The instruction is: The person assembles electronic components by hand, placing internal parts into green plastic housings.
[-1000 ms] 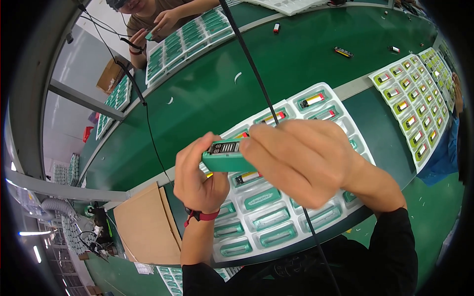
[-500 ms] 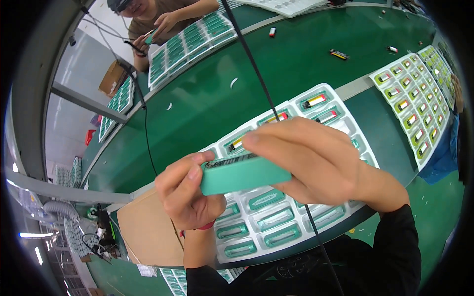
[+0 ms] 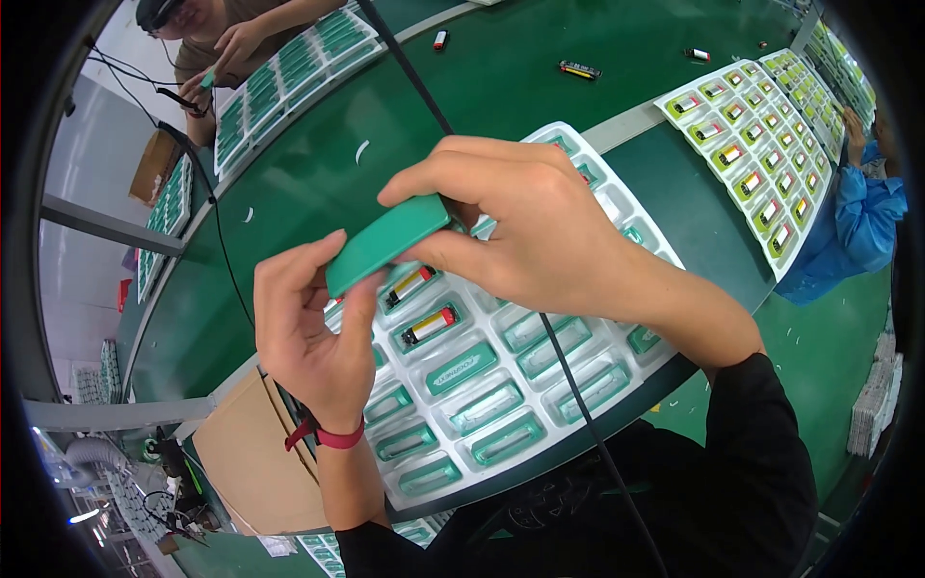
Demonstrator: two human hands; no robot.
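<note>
A smooth green plastic casing (image 3: 390,246), slim and rounded, is held tilted above a white tray (image 3: 617,204). My left hand (image 3: 313,328) pinches its lower left end between thumb and fingers. Around its upper right end my right hand (image 3: 540,231) is closed, thumb beneath and fingers over the top. The casing's inner side is turned away from sight. Below, several tray compartments hold green casing parts, such as an open shell (image 3: 487,407). In one compartment lies a cylindrical battery (image 3: 429,328), yellow and black with a red end. My right hand covers part of the tray.
A black cable (image 3: 578,395) hangs across the tray. Cardboard (image 3: 255,453) lies to the left. Loose batteries, one dark cylinder (image 3: 580,69) among them, rest on the green belt (image 3: 482,87). Battery-filled trays (image 3: 752,159) stand right. A co-worker (image 3: 226,48) sits opposite; another's blue sleeve (image 3: 858,226) shows right.
The casing has turned, so its smooth outer face shows instead of its dark inner edge. Both hands have moved up and left in view. The whole view has shifted, with surroundings sliding left.
</note>
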